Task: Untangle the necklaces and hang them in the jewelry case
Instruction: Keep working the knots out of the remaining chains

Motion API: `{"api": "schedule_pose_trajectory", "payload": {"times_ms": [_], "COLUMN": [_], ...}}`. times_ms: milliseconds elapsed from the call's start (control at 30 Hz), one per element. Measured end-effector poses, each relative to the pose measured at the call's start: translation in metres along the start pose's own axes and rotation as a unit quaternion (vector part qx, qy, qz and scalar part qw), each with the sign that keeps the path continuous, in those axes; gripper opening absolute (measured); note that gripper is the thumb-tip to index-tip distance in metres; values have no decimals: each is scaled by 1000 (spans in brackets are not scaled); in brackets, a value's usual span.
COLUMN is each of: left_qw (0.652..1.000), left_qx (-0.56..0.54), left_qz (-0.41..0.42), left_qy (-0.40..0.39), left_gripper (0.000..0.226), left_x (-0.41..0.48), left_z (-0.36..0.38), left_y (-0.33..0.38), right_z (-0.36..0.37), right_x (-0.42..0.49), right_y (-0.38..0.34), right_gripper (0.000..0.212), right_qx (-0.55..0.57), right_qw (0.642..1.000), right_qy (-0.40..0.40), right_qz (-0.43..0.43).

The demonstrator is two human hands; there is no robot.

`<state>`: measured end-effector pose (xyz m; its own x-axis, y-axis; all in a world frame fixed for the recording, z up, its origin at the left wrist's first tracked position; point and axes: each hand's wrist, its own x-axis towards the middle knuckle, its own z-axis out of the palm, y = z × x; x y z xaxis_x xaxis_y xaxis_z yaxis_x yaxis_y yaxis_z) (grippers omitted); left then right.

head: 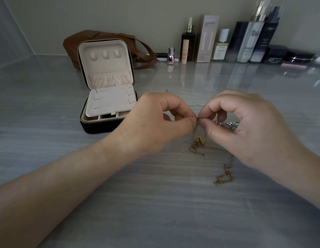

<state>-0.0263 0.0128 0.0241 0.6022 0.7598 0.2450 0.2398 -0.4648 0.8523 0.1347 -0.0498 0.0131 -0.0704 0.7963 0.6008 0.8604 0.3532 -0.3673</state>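
My left hand (155, 122) and my right hand (248, 126) meet fingertip to fingertip above the grey table, both pinching a tangle of necklace chains. A gold necklace (225, 174) with a small gold pendant (197, 139) hangs down from the pinch and trails over the table to the right. A bunched silver chain (229, 124) sits under my right fingers. A thin silver chain (187, 93) lies on the table behind my hands. The jewelry case (109, 97) stands open at the left, its cream lid upright with three hooks (105, 54) and an elastic pocket.
A brown leather bag (94, 37) stands behind the case. Along the back wall to the right is a row of cosmetic bottles and boxes (245, 42). A small pink bottle (170, 56) stands near the bag strap.
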Motion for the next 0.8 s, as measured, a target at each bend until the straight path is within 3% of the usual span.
{"api": "schedule_pose_trajectory", "payload": {"times_ms": [267,800], "left_qw": [999,964], "left_qx": [37,207], "left_qz": [27,155], "left_qy": [15,61], "left_gripper": [16,3], "left_x": [1,0], "left_z": [1,2], "left_y": [-2,-9], "right_z": [0,-7], "right_x": [0,5], "right_y": [-7,-5], "right_gripper": [13,8], "right_qx": [5,174], "right_qw": [997,963], "right_qy": [-20,-96], "right_qz": [70,180]}}
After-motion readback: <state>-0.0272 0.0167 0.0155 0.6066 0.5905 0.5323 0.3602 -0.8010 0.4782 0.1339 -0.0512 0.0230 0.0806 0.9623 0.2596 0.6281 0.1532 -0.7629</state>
